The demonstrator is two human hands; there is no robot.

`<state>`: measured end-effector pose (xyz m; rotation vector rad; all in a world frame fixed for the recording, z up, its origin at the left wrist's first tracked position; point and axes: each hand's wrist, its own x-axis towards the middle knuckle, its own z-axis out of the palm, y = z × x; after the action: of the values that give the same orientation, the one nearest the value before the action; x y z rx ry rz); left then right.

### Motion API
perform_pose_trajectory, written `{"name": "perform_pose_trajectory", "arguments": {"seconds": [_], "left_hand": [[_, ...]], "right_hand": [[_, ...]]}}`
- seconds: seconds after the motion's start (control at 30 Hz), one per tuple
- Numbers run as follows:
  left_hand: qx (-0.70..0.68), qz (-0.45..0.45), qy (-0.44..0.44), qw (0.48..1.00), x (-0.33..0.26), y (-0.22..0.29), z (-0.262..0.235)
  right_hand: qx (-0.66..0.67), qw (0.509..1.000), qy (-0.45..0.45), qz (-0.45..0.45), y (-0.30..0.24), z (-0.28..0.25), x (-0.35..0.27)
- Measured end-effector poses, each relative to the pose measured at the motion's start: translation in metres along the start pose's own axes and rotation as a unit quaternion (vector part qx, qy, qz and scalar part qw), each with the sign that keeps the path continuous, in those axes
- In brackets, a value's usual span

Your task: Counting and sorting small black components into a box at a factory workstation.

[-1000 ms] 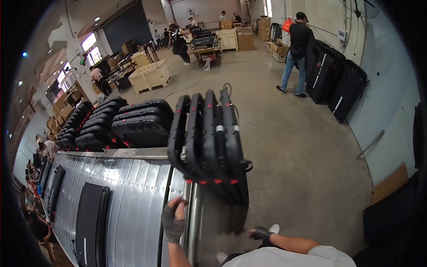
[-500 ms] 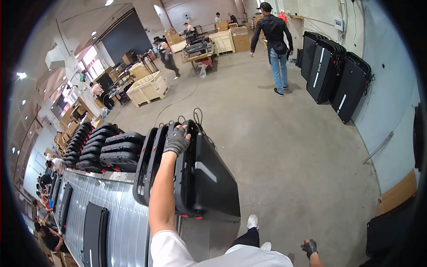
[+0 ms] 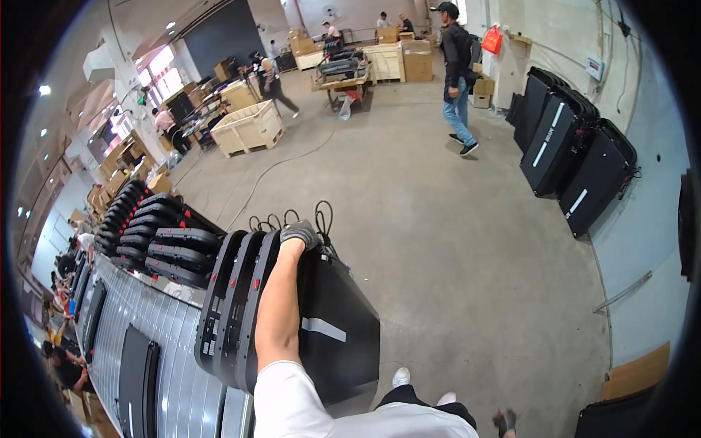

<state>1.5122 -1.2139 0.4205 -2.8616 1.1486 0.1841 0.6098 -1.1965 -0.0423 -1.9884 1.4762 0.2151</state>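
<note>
Gripping one panel (image 3: 345, 296) with left hand (image 3: 299, 234), dangling right hand (image 3: 505, 420) too blurred to judge. Leaving neighbouring panels (image 3: 237, 310) lined alongside, wall panels (image 3: 556, 146) already leaning.

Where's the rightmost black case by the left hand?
The black case stands below the middle of the head view, right of the slatted metal surface, with the gloved left hand at its top edge.

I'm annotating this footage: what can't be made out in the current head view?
Head view:
Left hand: palm, hidden by its own back.
Nearest black case: left part, covered by the left forearm.
Right hand: pose, blurred; forearm, cut off by lower edge.
Lower-right dark object: cut off by the lower edge.
Far-left people: hand details too small.
</note>
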Motion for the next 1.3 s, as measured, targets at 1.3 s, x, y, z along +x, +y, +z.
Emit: {"name": "perform_pose_trajectory", "arguments": {"seconds": [1.3], "left_hand": [[0.049, -0.267, 0.156, 0.950, -0.865, 0.002, 0.131]], "right_hand": [[0.060, 0.859, -0.247, -0.444, -0.442, 0.100, -0.018]]}}
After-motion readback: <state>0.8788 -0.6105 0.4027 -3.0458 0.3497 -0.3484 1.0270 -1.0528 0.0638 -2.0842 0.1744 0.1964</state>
